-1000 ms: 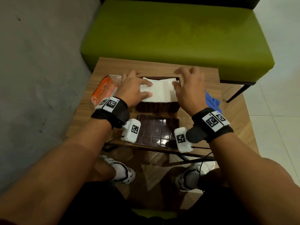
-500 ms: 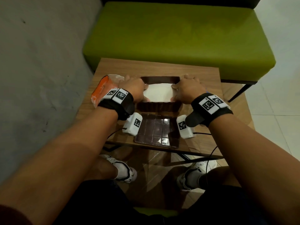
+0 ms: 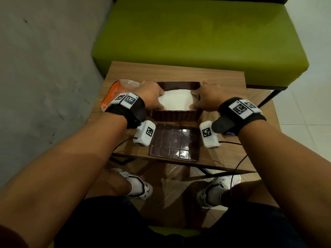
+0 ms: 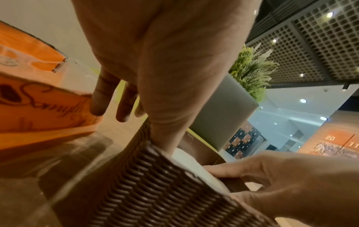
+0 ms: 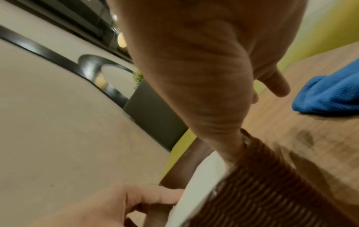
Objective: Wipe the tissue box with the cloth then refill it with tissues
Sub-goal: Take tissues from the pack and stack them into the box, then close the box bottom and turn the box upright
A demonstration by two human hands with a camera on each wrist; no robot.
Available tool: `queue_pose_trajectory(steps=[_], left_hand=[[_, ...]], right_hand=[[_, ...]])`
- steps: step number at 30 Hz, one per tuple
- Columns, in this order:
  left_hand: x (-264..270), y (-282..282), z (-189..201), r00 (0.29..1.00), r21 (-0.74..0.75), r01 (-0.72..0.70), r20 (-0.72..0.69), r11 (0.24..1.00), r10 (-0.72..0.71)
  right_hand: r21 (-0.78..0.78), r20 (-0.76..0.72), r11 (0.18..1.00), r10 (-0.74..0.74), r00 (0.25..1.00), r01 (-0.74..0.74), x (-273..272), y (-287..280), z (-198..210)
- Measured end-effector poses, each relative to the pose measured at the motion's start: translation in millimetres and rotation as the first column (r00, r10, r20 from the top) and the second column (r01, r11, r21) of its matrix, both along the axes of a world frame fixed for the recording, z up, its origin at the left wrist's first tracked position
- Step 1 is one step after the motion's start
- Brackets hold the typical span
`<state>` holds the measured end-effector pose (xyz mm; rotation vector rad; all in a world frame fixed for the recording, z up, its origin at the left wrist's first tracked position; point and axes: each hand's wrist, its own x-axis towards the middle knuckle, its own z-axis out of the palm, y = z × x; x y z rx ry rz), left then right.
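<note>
- Since a second ago both hands have dropped from flat on top of the tissues to the two ends of the box, and the white stack now sits lower between its walls.
- The left hand (image 3: 151,96) is at the left end of the woven brown tissue box (image 3: 176,115): its thumb goes down inside against the tissues (image 3: 176,102) while the fingers hang outside the wall, so this grip is curled over the tissues' edge.
- The right hand (image 3: 206,101) mirrors it at the right end, thumb inside on the stack.
- The box stands mid-counter (image 3: 179,73); its brown lid (image 3: 174,142) lies flat just in front.
- The orange tissue pack (image 3: 111,94) lies just left of the box.
- The blue cloth (image 5: 330,95) lies on the counter right of the box.
</note>
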<state>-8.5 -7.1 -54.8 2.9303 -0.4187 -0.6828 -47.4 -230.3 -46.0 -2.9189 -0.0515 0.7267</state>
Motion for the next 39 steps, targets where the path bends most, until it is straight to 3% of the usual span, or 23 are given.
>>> queue_pose_trajectory(steps=[3,5,7,11,16,25,30,34,37,39], left_hand=[[-6,11,7,0.995,-0.133,-0.049,0.082,0.99,0.061],[-14,13,18,0.986,-0.266,-0.021,0.153,0.964,0.064],[-16,3,28,0.985,-0.328,0.041,0.172,0.944,0.017],[-14,-26,30,0.985,-0.164,0.151,0.113,0.975,-0.133],[-10,-33,17,0.941,0.077,0.274,0.183,0.959,-0.284],[-3,-31,13,0.927,0.072,0.312,0.193,0.947,-0.32],[-7,-7,19,0.988,-0.285,0.106,0.142,0.953,-0.068],[-29,14,21,0.946,-0.586,-0.166,0.133,0.794,0.296],[-52,28,1,0.84,-0.652,-0.399,0.021,0.644,0.542],[-69,32,-12,0.791,-0.624,-0.486,-0.017,0.611,0.612]], right_hand=[[0.18,0.2,0.983,-0.064,0.978,0.028,-18,-8,15],[0.243,0.38,0.969,-0.124,0.917,0.031,-26,-8,25],[0.283,0.462,0.959,-0.123,0.878,-0.015,-24,-1,32],[0.114,0.332,0.972,0.159,0.93,-0.207,-16,24,27],[-0.107,0.284,0.954,0.3,0.911,-0.281,-11,33,10],[-0.013,0.214,0.959,0.28,0.936,-0.284,-2,31,9],[0.18,0.357,0.964,0.124,0.926,-0.198,-10,14,17],[0.359,0.532,0.933,-0.203,0.822,-0.002,-33,0,19],[0.32,0.351,0.914,-0.358,0.865,0.248,-54,-5,6],[0.288,0.123,0.876,-0.435,0.892,0.387,-67,-5,-8]])
